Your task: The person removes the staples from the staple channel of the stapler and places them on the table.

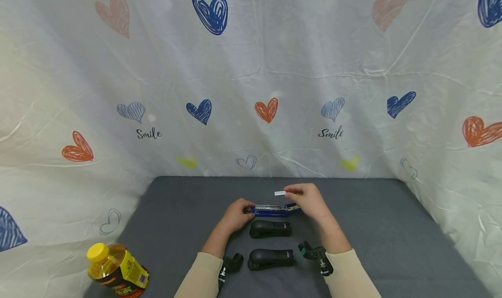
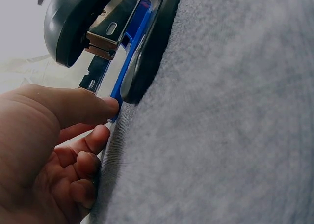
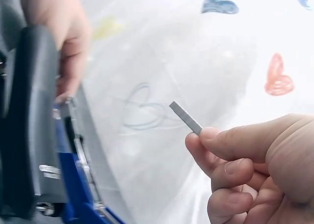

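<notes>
My right hand point(image 1: 307, 198) pinches one end of a short strip of staples point(image 3: 185, 118) between thumb and index finger. The strip is held up beyond the blue stapler point(image 1: 270, 211), which lies opened out on the grey table with its metal channel showing. At the stapler's left end, my left hand point(image 1: 237, 214) grips it with thumb and fingers. In the left wrist view, a black stapler point(image 2: 71, 25) partly overlaps the blue one. That black stapler point(image 1: 270, 229) lies just nearer to me, and a second black stapler point(image 1: 270, 259) sits closer still, between my forearms.
A bottle with a yellow cap point(image 1: 117, 269) stands at the table's front left. Camera mounts point(image 1: 317, 256) on both wrists hang close beside the nearer black stapler. A white curtain point(image 1: 251, 71) printed with hearts rises behind the grey table point(image 1: 392, 228).
</notes>
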`<action>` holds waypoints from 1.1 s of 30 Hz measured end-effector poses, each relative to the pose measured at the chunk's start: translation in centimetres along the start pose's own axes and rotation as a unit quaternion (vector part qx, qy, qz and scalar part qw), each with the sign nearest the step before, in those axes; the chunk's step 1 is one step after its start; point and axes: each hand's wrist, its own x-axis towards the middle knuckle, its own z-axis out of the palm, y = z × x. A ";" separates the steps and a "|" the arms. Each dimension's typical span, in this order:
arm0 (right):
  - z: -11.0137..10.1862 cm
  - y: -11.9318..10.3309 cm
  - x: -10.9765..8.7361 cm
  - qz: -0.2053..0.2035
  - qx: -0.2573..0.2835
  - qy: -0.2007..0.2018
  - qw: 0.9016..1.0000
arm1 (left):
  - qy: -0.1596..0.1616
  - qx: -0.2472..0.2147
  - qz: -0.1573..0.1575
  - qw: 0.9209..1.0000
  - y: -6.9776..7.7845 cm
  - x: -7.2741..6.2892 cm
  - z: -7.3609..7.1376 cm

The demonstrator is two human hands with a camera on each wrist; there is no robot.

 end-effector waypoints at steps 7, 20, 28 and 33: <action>-2.2 -1.2 -0.8 -0.005 0.009 0.012 1.000 | -0.004 -0.002 -0.005 1.000 -0.1 0.0 0.0; -6.0 -0.8 -1.7 -0.004 -0.012 0.029 0.999 | -0.005 -0.006 -0.005 1.000 -0.2 0.0 0.0; -8.0 0.2 -2.0 0.011 -0.019 0.059 0.998 | -0.007 -0.009 -0.010 1.000 -0.1 0.1 0.1; -9.0 0.5 -2.4 0.025 -0.015 0.069 0.997 | -0.005 -0.007 -0.006 1.000 -0.3 0.2 0.1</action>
